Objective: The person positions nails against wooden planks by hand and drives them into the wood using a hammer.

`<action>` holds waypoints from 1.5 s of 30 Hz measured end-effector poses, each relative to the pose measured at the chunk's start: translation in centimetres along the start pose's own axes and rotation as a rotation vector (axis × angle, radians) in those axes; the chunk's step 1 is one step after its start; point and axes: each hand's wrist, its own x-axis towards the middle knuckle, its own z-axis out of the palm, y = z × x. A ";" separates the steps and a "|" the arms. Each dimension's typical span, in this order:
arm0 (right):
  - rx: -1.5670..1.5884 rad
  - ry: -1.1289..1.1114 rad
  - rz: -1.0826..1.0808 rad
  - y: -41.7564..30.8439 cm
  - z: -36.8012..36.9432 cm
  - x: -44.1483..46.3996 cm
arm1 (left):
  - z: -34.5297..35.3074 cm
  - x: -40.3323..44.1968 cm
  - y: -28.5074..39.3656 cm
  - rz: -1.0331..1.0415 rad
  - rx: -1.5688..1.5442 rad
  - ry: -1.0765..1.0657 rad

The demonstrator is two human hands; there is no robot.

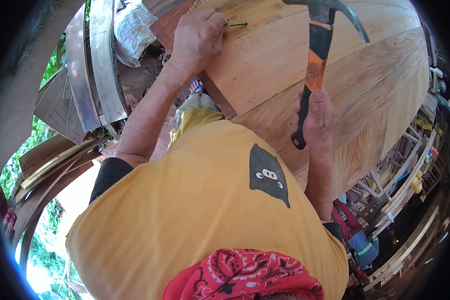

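Your right hand [317, 112] is clamped on the hammer [316, 67], low on the handle, head raised over the worktop [270, 70]. Your left hand [199, 40] is curled at the worktop's far-left corner, the nail [238, 24] right beside its fingers; fingertips hidden, can't tell if they pinch it. Best practice: loose wrist, eyes on the nail, left fingers clear of the hammer's path. Count: one hammer, one nail visible, two hands, one worktop.
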 end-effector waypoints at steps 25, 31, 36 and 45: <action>-0.613 -0.007 -0.242 2.3 0.3 2.2 | 0.2 0.3 0.5 -0.002 0.028 0.102; -0.502 0.025 -0.057 4.6 -0.3 -0.2 | -0.1 0.4 4.2 -0.012 0.056 0.027; -0.377 -0.015 0.006 5.4 -0.5 -1.6 | -1.3 -1.8 8.7 0.013 -0.092 0.070; -0.043 -0.104 0.140 3.0 1.3 -2.6 | -5.7 -5.7 -2.3 -0.081 -0.078 0.116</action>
